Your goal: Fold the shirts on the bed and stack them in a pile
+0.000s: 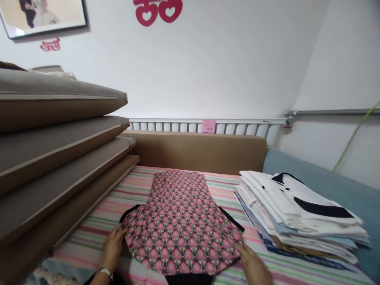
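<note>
A pink and green patterned top (181,221) with black trim lies spread out on the striped sheet (101,215). Its wider part is nearest to me, and a black piece shows at its front edge. My left hand (113,245), with a bracelet on the wrist, holds the top's left edge close to the black trim. At the opposite edge, my right hand (253,263) has its fingertips closed on the fabric. The thumb of my right hand is hidden. To the right of the top sits a stack of folded clothes (305,221), with a white and black garment uppermost.
Thick grey and brown cushions (59,142) are piled high on the left. A brown padded board (192,152) stands at the back, before a white radiator (175,126) with a pink note (208,126). Blue-grey upholstery (320,170) borders the right side.
</note>
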{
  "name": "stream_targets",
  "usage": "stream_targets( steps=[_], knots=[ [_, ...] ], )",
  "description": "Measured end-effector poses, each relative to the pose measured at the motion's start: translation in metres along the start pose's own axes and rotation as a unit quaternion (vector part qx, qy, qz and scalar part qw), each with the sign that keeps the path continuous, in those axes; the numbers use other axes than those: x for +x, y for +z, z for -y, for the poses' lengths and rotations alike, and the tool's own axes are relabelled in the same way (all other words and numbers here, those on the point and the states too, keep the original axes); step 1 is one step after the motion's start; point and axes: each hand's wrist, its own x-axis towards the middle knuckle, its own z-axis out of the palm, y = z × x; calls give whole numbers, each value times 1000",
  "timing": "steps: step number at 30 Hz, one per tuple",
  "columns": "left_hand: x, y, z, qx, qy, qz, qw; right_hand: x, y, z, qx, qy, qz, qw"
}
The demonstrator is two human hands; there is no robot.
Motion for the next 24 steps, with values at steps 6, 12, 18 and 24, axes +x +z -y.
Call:
stream_targets(
  steps=[6,12,18,24],
  knots=[
    [-28,-29,-29,-18,25,31,999,-18,-8,-36,44,16,-3,999],
    [-64,-47,-37,22,21,94,995,-26,-14,-56,93,47,37,994],
    [-20,-54,-66,-7,-17,86,996,-7,-26,4,47,-19,-47,998],
    [63,-3,-80,-81,-110,135,981,24,-10,15,55,-9,-39,998]
  ],
)
